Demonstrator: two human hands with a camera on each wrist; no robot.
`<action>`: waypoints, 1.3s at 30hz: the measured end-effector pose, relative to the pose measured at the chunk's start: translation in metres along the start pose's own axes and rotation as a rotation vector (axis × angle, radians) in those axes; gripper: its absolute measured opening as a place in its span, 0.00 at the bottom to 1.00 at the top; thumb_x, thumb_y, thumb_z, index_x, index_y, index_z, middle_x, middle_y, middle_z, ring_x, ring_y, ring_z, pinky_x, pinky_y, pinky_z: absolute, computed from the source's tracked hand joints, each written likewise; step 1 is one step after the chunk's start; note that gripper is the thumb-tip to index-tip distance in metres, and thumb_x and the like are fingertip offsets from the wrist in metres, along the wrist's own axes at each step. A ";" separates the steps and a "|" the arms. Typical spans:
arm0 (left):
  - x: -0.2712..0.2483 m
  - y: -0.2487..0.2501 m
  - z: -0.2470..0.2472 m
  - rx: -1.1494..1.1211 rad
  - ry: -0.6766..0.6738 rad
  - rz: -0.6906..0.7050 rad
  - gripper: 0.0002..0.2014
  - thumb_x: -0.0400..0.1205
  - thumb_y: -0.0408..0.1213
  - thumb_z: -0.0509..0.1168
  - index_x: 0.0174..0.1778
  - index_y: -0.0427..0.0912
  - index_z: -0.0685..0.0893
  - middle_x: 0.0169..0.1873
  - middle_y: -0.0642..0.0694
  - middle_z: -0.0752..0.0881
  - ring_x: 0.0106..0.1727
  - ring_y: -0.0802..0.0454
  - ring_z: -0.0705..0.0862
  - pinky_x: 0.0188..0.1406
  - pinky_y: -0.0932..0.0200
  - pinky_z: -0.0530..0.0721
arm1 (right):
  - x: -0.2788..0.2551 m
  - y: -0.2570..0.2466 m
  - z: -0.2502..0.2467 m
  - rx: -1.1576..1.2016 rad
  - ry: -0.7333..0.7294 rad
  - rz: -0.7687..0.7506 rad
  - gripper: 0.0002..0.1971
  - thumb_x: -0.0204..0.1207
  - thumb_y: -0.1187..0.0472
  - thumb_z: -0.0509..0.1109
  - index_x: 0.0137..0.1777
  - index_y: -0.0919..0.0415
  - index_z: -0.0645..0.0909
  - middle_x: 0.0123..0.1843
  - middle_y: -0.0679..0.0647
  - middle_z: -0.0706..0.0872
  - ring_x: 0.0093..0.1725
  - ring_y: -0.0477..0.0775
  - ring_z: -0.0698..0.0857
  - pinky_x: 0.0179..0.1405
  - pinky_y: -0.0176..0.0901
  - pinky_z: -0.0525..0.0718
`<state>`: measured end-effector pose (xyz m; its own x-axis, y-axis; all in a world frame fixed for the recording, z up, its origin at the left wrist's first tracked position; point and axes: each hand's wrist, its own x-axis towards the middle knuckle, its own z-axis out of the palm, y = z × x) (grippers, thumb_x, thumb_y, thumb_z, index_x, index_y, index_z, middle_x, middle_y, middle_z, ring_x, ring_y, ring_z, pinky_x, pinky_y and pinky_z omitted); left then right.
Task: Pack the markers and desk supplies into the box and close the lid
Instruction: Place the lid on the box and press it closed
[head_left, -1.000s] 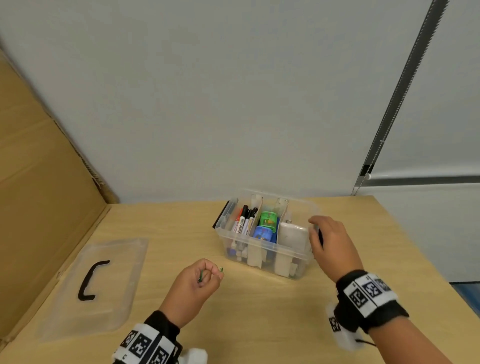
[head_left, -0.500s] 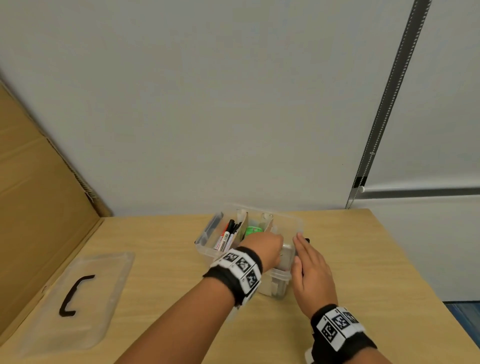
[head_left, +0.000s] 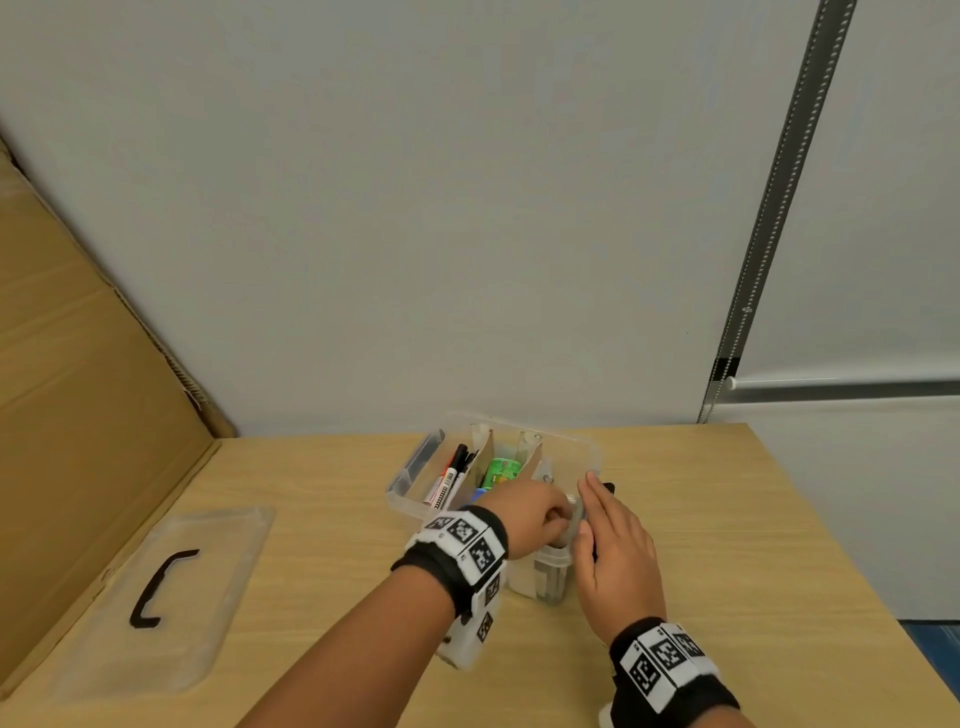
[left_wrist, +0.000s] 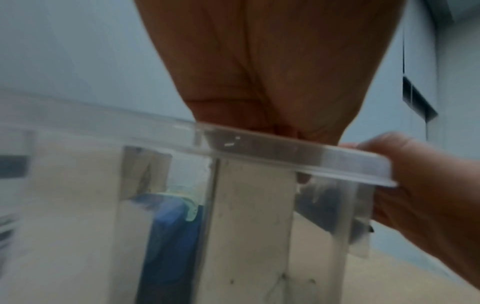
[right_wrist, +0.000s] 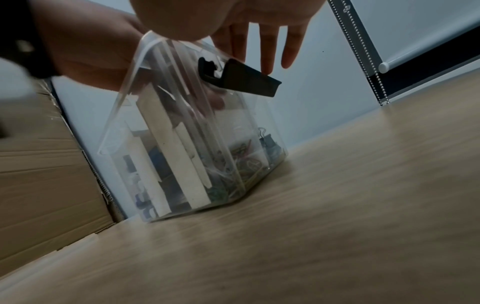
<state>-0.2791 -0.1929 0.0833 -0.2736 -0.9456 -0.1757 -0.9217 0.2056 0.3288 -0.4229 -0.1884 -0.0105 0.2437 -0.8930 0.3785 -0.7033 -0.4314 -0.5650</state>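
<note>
While lying off near the desk's (head_left: 727, 519) left edge, lid (head_left: 171, 597); at the back edge, box (head_left: 410, 480) holding markers (head_left: 449, 475); left hand (head_left: 530, 514) reaching in, grip impossible to tell; right hand (head_left: 613, 540) pressing flat, fingers straight, against the right wall.

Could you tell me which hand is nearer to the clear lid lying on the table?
Left. The left hand is over the box, on the side facing the lid; the right hand is at the box's far end.
</note>
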 end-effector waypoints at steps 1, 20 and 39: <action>-0.009 -0.002 0.003 -0.046 0.089 0.009 0.13 0.84 0.41 0.58 0.62 0.47 0.82 0.54 0.49 0.87 0.52 0.53 0.83 0.55 0.57 0.81 | 0.000 0.000 0.000 0.002 -0.001 0.000 0.30 0.80 0.46 0.41 0.81 0.49 0.62 0.82 0.41 0.61 0.79 0.44 0.65 0.76 0.46 0.65; -0.230 -0.248 0.041 -0.271 0.606 -0.957 0.24 0.80 0.47 0.64 0.73 0.53 0.71 0.72 0.41 0.71 0.72 0.39 0.68 0.71 0.42 0.68 | -0.015 -0.111 0.019 -0.169 0.022 0.000 0.30 0.81 0.47 0.44 0.81 0.55 0.60 0.84 0.47 0.57 0.84 0.49 0.49 0.81 0.50 0.52; -0.275 -0.337 0.053 -0.410 0.453 -1.197 0.40 0.78 0.51 0.63 0.82 0.44 0.52 0.81 0.37 0.58 0.79 0.34 0.56 0.78 0.37 0.54 | -0.026 -0.278 0.220 -0.017 -1.013 -0.207 0.30 0.87 0.56 0.49 0.85 0.58 0.43 0.86 0.60 0.50 0.84 0.55 0.56 0.81 0.43 0.55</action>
<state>0.0921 0.0112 -0.0287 0.8244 -0.5057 -0.2544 -0.3587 -0.8143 0.4563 -0.0863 -0.0737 -0.0243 0.8035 -0.4943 -0.3317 -0.5908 -0.5941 -0.5459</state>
